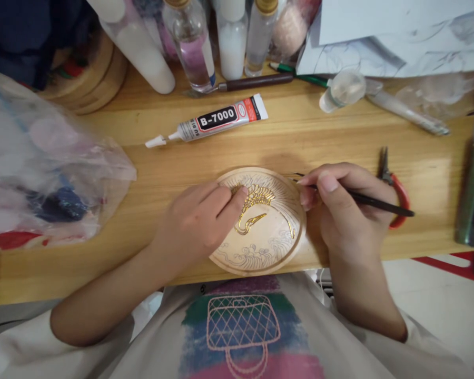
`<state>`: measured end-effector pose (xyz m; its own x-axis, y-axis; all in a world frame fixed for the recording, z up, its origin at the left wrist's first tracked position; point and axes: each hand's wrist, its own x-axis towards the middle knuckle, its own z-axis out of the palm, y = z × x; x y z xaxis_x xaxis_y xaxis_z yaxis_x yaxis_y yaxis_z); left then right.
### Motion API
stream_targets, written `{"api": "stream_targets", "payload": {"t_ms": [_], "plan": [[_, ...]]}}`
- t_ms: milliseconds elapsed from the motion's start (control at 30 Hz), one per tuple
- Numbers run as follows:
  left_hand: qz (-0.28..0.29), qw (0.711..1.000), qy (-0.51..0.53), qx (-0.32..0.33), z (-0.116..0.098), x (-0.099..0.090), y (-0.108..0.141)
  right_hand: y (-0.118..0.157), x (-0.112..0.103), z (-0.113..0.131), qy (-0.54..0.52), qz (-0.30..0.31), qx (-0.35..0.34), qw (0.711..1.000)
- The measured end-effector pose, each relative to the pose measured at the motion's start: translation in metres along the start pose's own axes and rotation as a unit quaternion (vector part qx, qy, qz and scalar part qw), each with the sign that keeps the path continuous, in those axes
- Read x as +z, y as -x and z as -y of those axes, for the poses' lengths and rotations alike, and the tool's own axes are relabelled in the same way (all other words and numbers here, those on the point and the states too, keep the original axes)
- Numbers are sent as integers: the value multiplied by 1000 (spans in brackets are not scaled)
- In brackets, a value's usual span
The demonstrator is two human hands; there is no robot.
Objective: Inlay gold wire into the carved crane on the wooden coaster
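Observation:
A pale round wooden disc (278,216) lies near the table's front edge. It bears drawn feather and wave lines, with a crane outline in gold wire (256,196) raised on its upper middle. Over the disc's left side, my left hand (205,213) is closed, its fingertips pressed down at the gold wire; whatever lies under them is hidden. At the right rim, my right hand (345,197) grips slim black tweezers (373,201) between thumb and fingers. The tweezers' thin tips point left, just above the disc's upper right edge.
Beyond the disc lies a B-7000 glue tube (221,120). Bottles (191,47) and a dark-handled tool (256,82) stand or lie behind it. Red-handled pliers (397,197) are right of my right hand. A plastic bag (55,173) fills the left; paper sheets (398,37) lie back right.

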<state>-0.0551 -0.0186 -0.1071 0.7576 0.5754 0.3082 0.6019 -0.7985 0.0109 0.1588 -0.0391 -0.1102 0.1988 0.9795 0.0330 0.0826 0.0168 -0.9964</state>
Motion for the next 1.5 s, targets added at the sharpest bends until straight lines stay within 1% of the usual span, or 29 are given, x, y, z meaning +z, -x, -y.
{"api": "stream_targets", "payload": {"t_ms": [167, 367, 467, 767, 933, 1100, 1233, 1400, 1500], "plan": [[1, 1000, 3, 6, -1, -1, 1, 0, 1, 0, -2, 2, 8, 1000], [13, 1000, -16, 4, -4, -3, -2, 1, 1, 0, 9, -4, 10, 1000], [8, 1000, -28, 3, -5, -3, -3, 1, 2, 1, -6, -4, 8, 1000], [-8, 998, -60, -3, -12, -2, -3, 1, 1, 1, -7, -11, 17, 1000], [-19, 999, -50, -1, -13, 0, -1, 2, -1, 0, -25, 5, 6, 1000], [-28, 999, -29, 2, -12, 2, 2, 5, -2, 1, 8, 34, 48, 998], [-31, 999, -21, -9, -12, 2, 2, 6, -1, 4, 31, 57, 59, 996], [-36, 998, -33, -34, -12, 3, 3, 5, -1, 8, 71, 70, 44, 994], [-39, 998, -29, -43, -12, 5, 3, 5, -2, 9, 95, 85, 19, 992]]}}
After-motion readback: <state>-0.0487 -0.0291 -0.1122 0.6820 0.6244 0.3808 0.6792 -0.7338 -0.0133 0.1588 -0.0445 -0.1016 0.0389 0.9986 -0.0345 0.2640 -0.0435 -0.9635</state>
